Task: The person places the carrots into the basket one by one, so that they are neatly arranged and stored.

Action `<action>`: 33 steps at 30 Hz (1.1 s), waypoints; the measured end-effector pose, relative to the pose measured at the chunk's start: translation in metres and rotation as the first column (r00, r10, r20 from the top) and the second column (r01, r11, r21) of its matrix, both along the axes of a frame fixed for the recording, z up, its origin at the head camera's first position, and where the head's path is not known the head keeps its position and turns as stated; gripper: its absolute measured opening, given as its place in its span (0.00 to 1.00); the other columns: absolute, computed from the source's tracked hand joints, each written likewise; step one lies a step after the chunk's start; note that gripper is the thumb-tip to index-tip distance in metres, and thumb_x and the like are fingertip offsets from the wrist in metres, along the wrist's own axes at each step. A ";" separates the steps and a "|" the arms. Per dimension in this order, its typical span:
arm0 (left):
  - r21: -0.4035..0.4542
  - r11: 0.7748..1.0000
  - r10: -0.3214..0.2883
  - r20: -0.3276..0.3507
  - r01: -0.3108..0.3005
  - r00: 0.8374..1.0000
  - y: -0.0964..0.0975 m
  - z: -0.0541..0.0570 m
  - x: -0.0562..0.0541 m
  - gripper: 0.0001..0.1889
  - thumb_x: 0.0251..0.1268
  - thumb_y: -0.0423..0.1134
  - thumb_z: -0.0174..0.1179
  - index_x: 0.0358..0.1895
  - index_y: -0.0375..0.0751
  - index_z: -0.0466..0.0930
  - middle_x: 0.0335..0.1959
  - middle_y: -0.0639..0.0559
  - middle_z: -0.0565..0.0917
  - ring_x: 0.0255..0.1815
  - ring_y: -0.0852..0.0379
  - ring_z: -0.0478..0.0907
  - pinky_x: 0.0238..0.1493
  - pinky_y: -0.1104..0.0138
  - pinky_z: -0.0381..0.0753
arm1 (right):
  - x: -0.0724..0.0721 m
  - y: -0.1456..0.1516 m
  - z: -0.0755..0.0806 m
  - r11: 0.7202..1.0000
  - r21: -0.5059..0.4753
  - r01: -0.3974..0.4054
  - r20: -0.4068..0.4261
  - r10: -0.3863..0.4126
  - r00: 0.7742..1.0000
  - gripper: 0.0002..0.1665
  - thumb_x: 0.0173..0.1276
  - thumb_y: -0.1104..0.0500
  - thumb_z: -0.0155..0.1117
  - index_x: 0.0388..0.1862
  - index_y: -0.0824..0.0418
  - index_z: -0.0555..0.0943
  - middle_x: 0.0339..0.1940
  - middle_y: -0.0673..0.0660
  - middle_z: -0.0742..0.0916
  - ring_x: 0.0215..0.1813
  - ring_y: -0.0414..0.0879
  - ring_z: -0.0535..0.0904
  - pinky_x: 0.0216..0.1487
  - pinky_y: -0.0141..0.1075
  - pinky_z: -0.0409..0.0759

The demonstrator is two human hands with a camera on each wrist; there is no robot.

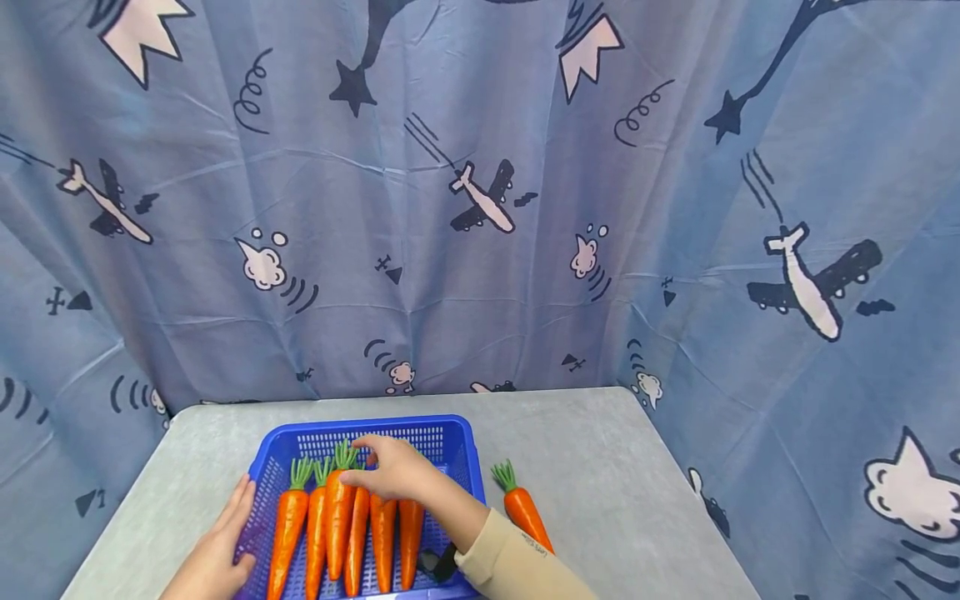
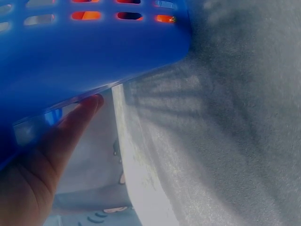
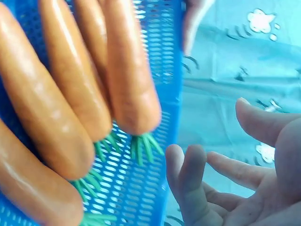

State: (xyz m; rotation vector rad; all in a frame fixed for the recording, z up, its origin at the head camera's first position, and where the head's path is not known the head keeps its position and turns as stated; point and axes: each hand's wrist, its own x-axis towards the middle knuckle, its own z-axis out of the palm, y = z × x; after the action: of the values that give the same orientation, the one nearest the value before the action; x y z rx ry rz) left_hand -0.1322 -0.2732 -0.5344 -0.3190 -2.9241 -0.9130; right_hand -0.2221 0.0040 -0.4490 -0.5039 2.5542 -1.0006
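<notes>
Several orange carrots [image 1: 287,521] with green tops lie side by side in a blue plastic basket [image 1: 480,467]. Over them reaches my right hand [image 1: 393,468], its thumb and fingers parted close to the green top of a middle carrot [image 1: 340,500]. Nothing is between the fingers in the right wrist view, where the hand [image 3: 235,183] appears beside the basket wall [image 3: 173,108]. My left hand [image 1: 217,542] is at the basket's left side with straight fingers. In the left wrist view its fingers [image 2: 70,127] lie along the basket's rim.
A single carrot [image 1: 527,515] lies on the grey-white table [image 1: 600,467], right of the basket and partly behind the right sleeve [image 1: 510,554]. A small black object [image 1: 438,562] shows at the basket's near right corner. Patterned blue curtains [image 1: 420,267] hang behind and beside the table.
</notes>
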 end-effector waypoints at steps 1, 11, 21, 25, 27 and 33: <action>-0.012 1.000 0.002 0.002 -0.002 1.000 0.000 0.000 0.000 0.51 0.46 0.23 0.64 0.77 0.21 0.48 0.81 0.29 0.46 0.73 0.29 0.57 0.61 0.91 0.36 | 0.000 0.004 0.002 1.000 -0.024 0.008 0.003 -0.008 1.000 0.33 0.65 0.40 0.69 0.68 0.47 0.78 0.52 0.55 0.86 0.47 0.45 0.82 0.47 0.43 0.85; -0.048 0.999 0.004 0.070 0.000 0.998 0.001 0.004 -0.002 0.51 0.46 0.25 0.65 0.76 0.18 0.48 0.79 0.25 0.46 0.72 0.23 0.59 0.68 0.44 0.63 | 0.003 0.051 0.013 0.961 -0.243 0.133 -0.029 -0.145 0.989 0.31 0.66 0.41 0.69 0.66 0.50 0.79 0.50 0.56 0.88 0.42 0.46 0.85 0.40 0.41 0.86; -0.029 1.000 0.007 -0.076 -0.009 0.997 -0.001 -0.007 0.003 0.51 0.44 0.22 0.64 0.77 0.22 0.49 0.81 0.30 0.47 0.78 0.53 0.47 0.61 0.92 0.34 | 0.008 0.088 0.000 0.856 -0.487 0.174 0.077 -0.156 0.985 0.30 0.69 0.48 0.67 0.66 0.59 0.77 0.52 0.61 0.87 0.46 0.55 0.87 0.41 0.48 0.88; -0.013 1.000 -0.006 -0.094 0.005 0.996 0.000 -0.008 0.003 0.51 0.41 0.21 0.64 0.75 0.19 0.51 0.80 0.28 0.48 0.78 0.59 0.45 0.56 0.94 0.31 | 0.012 0.109 -0.005 0.835 -0.511 0.204 0.065 -0.199 0.978 0.31 0.70 0.47 0.66 0.67 0.60 0.76 0.53 0.62 0.86 0.48 0.56 0.87 0.43 0.45 0.88; -0.005 1.000 -0.004 -0.062 0.003 0.998 0.000 -0.008 0.002 0.51 0.43 0.22 0.63 0.76 0.20 0.50 0.81 0.29 0.46 0.76 0.69 0.39 0.55 0.94 0.31 | 0.014 0.119 -0.008 0.825 -0.517 0.228 0.064 -0.228 0.972 0.31 0.70 0.47 0.66 0.67 0.60 0.76 0.53 0.63 0.86 0.49 0.55 0.87 0.43 0.44 0.88; -0.007 1.000 -0.002 -0.029 0.001 1.000 0.000 -0.005 0.000 0.51 0.45 0.23 0.63 0.77 0.22 0.48 0.81 0.29 0.46 0.78 0.44 0.49 0.60 0.91 0.35 | 0.015 0.146 -0.018 0.789 -0.537 0.299 0.063 -0.316 0.947 0.32 0.69 0.48 0.67 0.66 0.62 0.77 0.54 0.64 0.86 0.49 0.56 0.87 0.43 0.45 0.88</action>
State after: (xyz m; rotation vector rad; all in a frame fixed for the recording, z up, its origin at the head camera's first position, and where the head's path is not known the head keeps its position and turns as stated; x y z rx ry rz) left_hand -0.1317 -0.2732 -0.5389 -0.3320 -2.9017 -0.8911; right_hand -0.2072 0.1503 -0.4675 -0.2332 2.3978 -1.8743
